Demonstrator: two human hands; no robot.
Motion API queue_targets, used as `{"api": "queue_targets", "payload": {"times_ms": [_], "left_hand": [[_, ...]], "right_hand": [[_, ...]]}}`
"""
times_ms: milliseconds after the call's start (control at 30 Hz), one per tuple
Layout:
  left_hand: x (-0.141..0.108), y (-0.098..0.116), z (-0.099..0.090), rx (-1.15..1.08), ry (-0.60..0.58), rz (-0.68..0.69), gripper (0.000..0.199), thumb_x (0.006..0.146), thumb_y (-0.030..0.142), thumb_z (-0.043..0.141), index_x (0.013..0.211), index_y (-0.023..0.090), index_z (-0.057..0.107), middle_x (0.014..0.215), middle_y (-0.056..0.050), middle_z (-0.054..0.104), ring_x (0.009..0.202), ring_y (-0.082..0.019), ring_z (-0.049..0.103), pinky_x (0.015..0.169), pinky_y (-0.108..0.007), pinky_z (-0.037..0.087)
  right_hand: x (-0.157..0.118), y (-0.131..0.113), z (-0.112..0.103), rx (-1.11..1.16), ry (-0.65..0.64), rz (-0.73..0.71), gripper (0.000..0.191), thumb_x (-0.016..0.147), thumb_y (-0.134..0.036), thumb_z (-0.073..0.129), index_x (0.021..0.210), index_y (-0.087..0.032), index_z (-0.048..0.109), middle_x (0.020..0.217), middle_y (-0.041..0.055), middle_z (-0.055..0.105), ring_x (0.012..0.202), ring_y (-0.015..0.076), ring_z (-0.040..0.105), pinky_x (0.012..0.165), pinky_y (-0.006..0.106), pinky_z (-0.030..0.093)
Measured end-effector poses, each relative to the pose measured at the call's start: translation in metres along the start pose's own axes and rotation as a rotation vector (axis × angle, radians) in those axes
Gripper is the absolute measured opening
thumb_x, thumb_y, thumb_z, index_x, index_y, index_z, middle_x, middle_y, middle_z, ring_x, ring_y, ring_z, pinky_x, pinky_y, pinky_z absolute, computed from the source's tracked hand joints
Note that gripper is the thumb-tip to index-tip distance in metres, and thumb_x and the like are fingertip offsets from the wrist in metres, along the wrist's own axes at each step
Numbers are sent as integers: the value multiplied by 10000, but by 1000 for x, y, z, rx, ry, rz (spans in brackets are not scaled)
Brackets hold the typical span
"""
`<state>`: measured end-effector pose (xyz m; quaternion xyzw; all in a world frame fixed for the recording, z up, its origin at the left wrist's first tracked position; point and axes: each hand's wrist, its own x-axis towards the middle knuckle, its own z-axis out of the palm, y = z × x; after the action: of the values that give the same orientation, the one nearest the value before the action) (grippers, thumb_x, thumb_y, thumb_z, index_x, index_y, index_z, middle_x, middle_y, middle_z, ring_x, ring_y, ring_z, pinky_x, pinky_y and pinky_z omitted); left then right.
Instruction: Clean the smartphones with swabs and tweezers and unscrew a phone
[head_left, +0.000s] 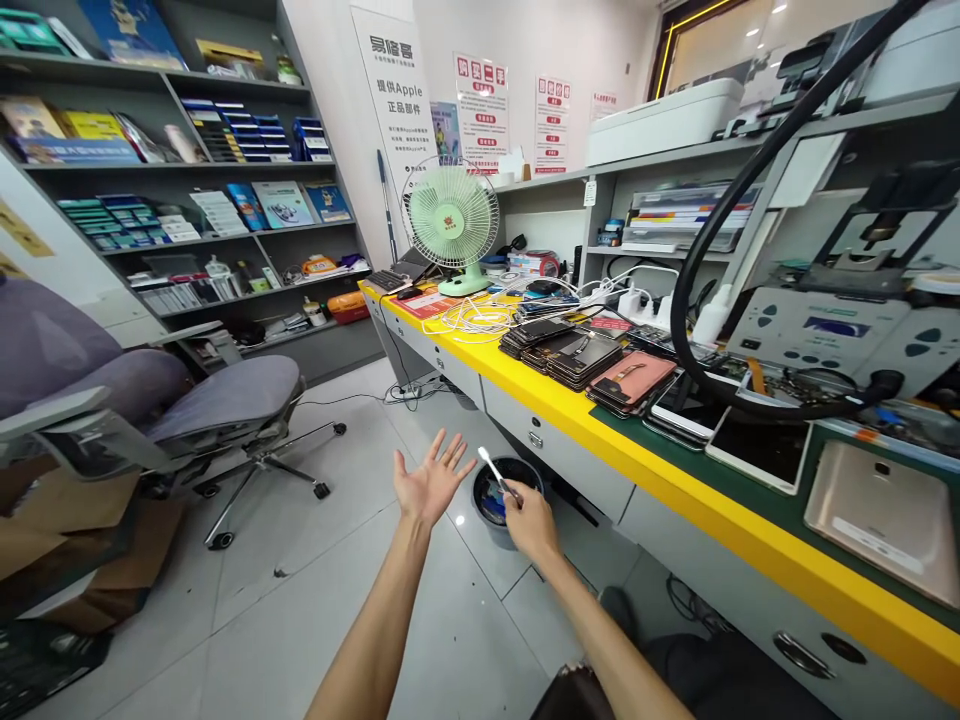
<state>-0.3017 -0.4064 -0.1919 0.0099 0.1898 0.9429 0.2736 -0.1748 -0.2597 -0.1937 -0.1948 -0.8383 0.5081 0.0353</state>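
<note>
Taking 12 o'clock as straight up my view, the grey chair [232, 400] stands at 10 o'clock, well apart from me. Next comes my left hand [429, 488]: wide open, palm up, all 5 digits spread, holding nothing. Its fingertips point to between 12 and 2 o'clock. Just beside its little finger, as I see it, is the white end of the brush [495, 471]; I can't tell whether there is any depth between them.

The brush's long axis runs from my grip up to between 10 and 11 o'clock, so its tip leans toward my open palm. Below it on the floor sits the bin [496, 536]. My right hand [532, 518] is the nearer 1, its fingers closed around the dark handle, the white end sticking out free. My left palm lies between 9 and 10 o'clock from that grip. The desk [675, 475] runs past at 2 o'clock, clear of the brush.
</note>
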Motion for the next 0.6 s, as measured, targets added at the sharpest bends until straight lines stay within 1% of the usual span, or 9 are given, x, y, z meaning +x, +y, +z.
{"api": "queue_targets", "payload": {"times_ms": [100,133,167,267,300,433,533,567,600], "left_hand": [[-1,-1,0,-1,-41,-10,913,808,754,434,1481,139,391,1483,-262,421,1389,-410,384,1051,-658,357],[-1,-2,0,1,-54,-18,917,808,755,433,1485,137,385,1484,-262,420,1393,-408,379,1055,-655,355],[0,-2,-1,3,-63,-29,918,810,754,432,1488,136,380,1487,-261,418,1397,-406,373,1059,-651,353],[0,-4,-1,9,-79,-59,917,821,749,418,1499,134,359,1499,-259,404,1409,-401,355,1073,-649,336],[1,-5,-2,10,-86,-65,915,827,749,407,1503,135,351,1506,-258,394,1412,-402,350,1077,-655,326],[2,-5,-5,6,-136,-88,943,818,779,370,1523,155,315,1539,-242,351,1427,-404,319,1090,-682,274],[4,-4,-7,-4,-160,-120,972,803,799,372,1536,166,284,1555,-236,325,1440,-401,293,1104,-680,247],[5,-4,-7,-7,-168,-125,972,804,799,369,1538,168,279,1560,-235,314,1441,-403,290,1105,-683,238],[5,-4,-8,-9,-178,-126,967,806,799,363,1539,173,275,1565,-233,304,1441,-406,288,1104,-692,227]], "right_hand": [[-1,2,-5,12,-84,-2,361,895,-269,547,1221,-199,683,843,60,753,744,191,703,677,276,527],[-1,2,-6,8,-96,0,353,873,-272,579,1198,-202,698,814,55,751,711,192,698,659,278,524],[-2,1,-7,0,-84,3,358,866,-263,586,1200,-201,697,848,66,755,737,199,701,671,285,523],[-3,-1,-8,-25,15,4,409,913,-216,491,1294,-189,636,1110,121,725,989,222,674,797,302,503],[-3,-2,-8,-28,30,-1,413,925,-215,467,1306,-192,627,1146,120,714,1026,221,661,816,299,496],[-4,-2,-8,-42,-19,-27,345,852,-244,600,1177,-219,715,979,71,756,909,215,688,763,264,493],[-5,0,-7,-56,43,-22,408,905,-217,510,1290,-227,642,1125,93,722,1018,216,665,823,269,474],[-5,1,-8,-54,45,-24,412,920,-220,484,1304,-231,632,1135,92,720,1017,211,665,824,268,474],[-4,3,-8,-50,28,-27,399,918,-232,493,1287,-233,646,1100,84,732,982,206,676,807,264,479]]}}
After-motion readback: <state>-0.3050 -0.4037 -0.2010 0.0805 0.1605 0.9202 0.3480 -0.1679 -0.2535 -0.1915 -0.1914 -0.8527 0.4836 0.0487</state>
